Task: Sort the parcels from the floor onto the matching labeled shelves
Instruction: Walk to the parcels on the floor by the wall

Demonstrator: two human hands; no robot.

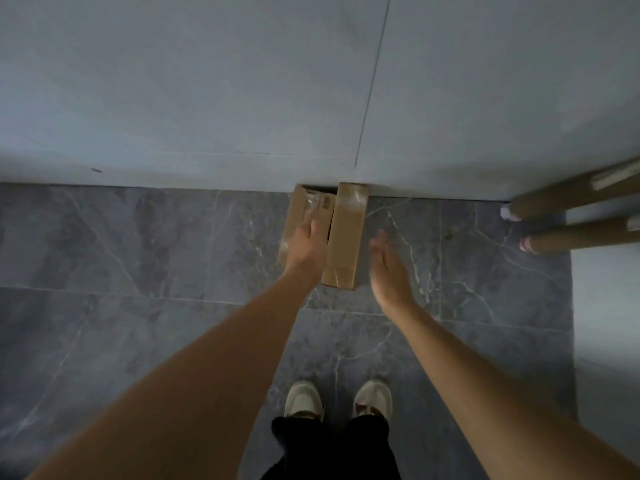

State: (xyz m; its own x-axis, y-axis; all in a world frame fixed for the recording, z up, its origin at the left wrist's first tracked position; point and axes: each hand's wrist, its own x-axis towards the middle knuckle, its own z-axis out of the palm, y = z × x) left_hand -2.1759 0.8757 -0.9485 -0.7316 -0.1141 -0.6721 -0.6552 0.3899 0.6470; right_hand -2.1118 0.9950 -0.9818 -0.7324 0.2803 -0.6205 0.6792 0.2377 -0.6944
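Two long brown cardboard parcels lie side by side on the dark marbled floor, their far ends against the grey wall. My left hand (310, 242) rests on the left parcel (298, 216), fingers curled over its top; whether it grips is unclear. The right parcel (346, 233), taped on top, lies just beside that hand. My right hand (389, 268) hovers flat and open to the right of the right parcel, not touching it.
Two cardboard tubes (571, 199) (581, 235) stick in from the right edge, low against the wall. The grey wall (242, 98) rises straight ahead. My two shoes (337, 400) stand on the floor below the parcels.
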